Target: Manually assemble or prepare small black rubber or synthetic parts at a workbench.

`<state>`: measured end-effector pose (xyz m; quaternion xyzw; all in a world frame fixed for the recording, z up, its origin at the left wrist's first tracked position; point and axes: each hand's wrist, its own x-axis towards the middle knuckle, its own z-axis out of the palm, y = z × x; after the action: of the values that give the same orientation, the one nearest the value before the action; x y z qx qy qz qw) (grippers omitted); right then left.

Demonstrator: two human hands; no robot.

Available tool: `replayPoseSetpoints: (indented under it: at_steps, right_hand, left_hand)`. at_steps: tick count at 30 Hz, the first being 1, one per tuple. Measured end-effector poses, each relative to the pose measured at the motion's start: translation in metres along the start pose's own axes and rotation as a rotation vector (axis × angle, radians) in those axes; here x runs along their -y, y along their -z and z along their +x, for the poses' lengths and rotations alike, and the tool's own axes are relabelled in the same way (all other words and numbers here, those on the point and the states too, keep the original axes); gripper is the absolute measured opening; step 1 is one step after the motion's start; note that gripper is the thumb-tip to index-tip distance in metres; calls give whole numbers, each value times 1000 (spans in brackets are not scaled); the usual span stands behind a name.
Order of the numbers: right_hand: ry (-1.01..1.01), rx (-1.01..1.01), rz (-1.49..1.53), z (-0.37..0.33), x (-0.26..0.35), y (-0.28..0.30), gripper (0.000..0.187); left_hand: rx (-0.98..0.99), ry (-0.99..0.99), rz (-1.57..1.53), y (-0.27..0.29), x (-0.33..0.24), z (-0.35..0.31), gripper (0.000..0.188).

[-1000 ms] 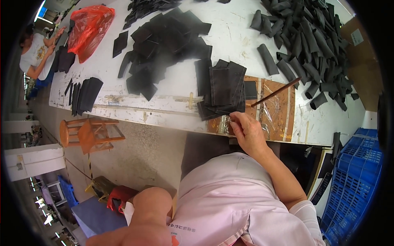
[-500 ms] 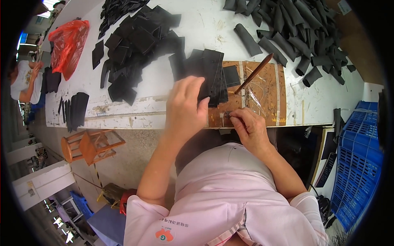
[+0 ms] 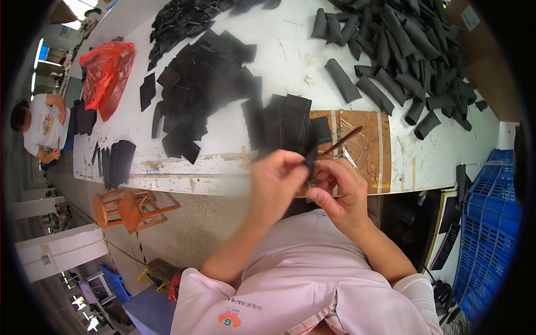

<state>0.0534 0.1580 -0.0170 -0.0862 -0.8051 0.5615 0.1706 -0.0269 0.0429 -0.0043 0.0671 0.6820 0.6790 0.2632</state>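
My left hand (image 3: 273,184) pinches a small black fabric piece (image 3: 312,161) at the table's front edge; motion blurs it slightly. Thumb and fingers of my right hand (image 3: 346,192) close on the same piece from the other side, and they hide its lower end. Just beyond my hands, several flat black fabric pieces (image 3: 287,120) lie overlapped, partly on a brown board (image 3: 371,151) with pale tape strips. A pointed brown stick (image 3: 345,139) slants up from the board beside my right hand.
Loose black pieces (image 3: 192,84) are heaped at the left, rolled dark tubes (image 3: 413,50) at the far right. A red plastic bag (image 3: 106,78) lies by the left edge. Blue crates (image 3: 486,223) stand to the right, wooden stools (image 3: 137,209) to the left. Another person (image 3: 47,123) is farther left.
My left hand has come down and right from the overlapped pieces, bringing a black piece to my right hand. Both hands now meet at it. The whole view has shifted slightly.
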Motion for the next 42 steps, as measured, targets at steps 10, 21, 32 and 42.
replayPoseSetpoints:
  at_steps: [10, 21, 32, 42]
  right_hand:
    - [127, -253, -285, 14, 10, 2, 15]
    - [-641, 173, 1227, 11, -7, 12, 8]
    - [-431, 127, 1054, 4, -9, 15, 11]
    - [-116, -18, 634, 11, 24, 32, 9]
  left_hand:
    - [-233, -384, 202, -23, -4, -14, 14]
    - [-107, -144, -95, -16, 2, 1, 27]
    - [612, -11, -433, 10, -12, -8, 38]
    - [108, -380, 14, -26, -12, -23, 19]
